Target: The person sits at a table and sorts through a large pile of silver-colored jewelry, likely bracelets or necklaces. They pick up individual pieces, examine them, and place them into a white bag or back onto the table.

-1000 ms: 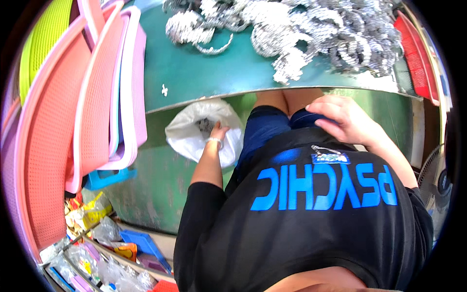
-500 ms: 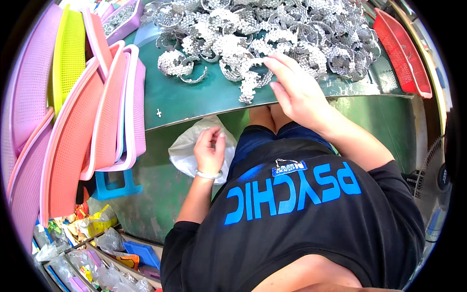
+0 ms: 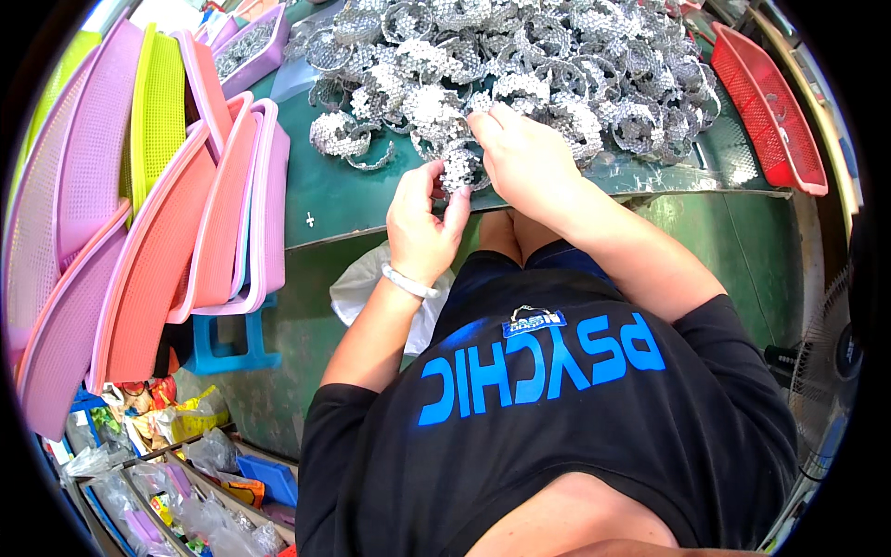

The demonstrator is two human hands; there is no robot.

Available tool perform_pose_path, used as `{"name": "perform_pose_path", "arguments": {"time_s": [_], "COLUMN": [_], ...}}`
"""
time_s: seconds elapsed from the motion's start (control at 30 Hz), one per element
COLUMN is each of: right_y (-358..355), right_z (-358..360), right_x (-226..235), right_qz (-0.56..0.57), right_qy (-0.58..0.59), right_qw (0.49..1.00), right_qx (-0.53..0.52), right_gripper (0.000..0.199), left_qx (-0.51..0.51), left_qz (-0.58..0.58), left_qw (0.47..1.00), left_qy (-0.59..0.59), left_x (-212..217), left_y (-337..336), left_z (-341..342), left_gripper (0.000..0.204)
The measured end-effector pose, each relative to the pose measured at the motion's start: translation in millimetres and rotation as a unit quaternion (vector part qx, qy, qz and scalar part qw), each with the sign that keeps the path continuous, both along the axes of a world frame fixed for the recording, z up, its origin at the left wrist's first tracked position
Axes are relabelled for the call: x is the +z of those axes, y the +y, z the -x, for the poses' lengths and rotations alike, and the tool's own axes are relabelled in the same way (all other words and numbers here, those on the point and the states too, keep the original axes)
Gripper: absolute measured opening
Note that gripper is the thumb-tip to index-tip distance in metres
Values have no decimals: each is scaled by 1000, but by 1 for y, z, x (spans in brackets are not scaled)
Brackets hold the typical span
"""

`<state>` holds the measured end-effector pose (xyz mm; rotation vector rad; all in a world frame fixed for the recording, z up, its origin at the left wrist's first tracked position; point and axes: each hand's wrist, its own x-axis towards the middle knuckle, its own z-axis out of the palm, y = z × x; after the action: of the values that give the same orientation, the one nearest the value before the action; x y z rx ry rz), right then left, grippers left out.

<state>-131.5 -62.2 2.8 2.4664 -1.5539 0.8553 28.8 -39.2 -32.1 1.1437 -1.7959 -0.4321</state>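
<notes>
At the table's near edge, my left hand (image 3: 422, 223) pinches the lower end of a curled, bumpy silver-grey strip (image 3: 459, 169) between thumb and fingers. My right hand (image 3: 529, 162) is closed at the strip's upper right, its fingertips against the silver pieces; its thumb is mostly hidden. Behind both hands spreads a large heap of similar curled silver strips (image 3: 557, 70), tangled together on the green table (image 3: 348, 200). One small cluster (image 3: 339, 136) lies at the heap's left front.
Pink, purple and lime plastic baskets (image 3: 153, 251) are stacked at the left. A purple tray (image 3: 255, 56) of small metal parts stands behind them. At the right is a red basket (image 3: 766, 107); below the table are a white bag (image 3: 357, 283), a blue stool (image 3: 232, 348) and a fan (image 3: 821, 362).
My left hand has risen from over the white bag to the table edge and taken hold of the strip's lower end. My right hand has shifted left, its fingers closing in.
</notes>
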Motion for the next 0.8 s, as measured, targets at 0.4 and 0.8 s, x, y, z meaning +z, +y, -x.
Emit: {"name": "perform_pose_path", "arguments": {"time_s": [0.4,0.8], "right_y": [0,-6], "right_z": [-1,-3], "right_x": [-5,-6], "right_qz": [-64,-21], "right_qy": [-45,-4], "right_qw": [997,1000], "right_qx": [19,18], "right_gripper": [36,13], "left_qx": [-2,-18], "left_qz": [-28,-74], "left_qw": [1000,997], "left_qy": [7,33], "left_x": [0,5], "left_y": [3,3], "left_z": [-10,-13], "left_gripper": [27,26]}}
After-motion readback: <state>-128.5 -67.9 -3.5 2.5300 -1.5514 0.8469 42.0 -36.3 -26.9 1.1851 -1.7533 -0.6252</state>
